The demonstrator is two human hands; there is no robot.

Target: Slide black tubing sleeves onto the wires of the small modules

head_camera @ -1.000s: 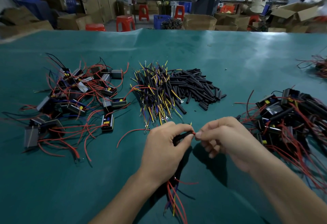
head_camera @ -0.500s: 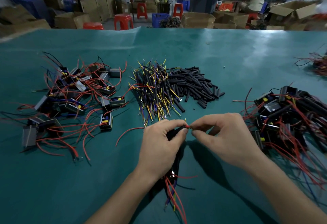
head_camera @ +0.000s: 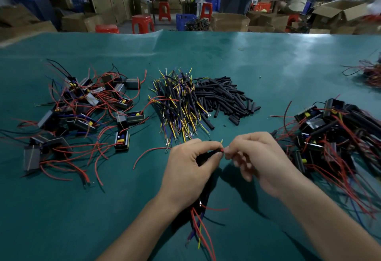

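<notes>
Here, black sleeve (head_camera: 208, 153) pinched in left hand (head_camera: 188, 170), red wire tip (head_camera: 221, 150) between right hand (head_camera: 260, 159) fingertips.

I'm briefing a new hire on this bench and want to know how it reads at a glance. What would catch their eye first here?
First, the two hands at centre front: the left hand grips a black sleeve while the right hand pinches the red wire end at its mouth. Behind them lies a heap of loose black tubing sleeves beside sleeved yellow and blue wires. Tangles of small modules with red leads flank them, left and right, on the green table.
</notes>
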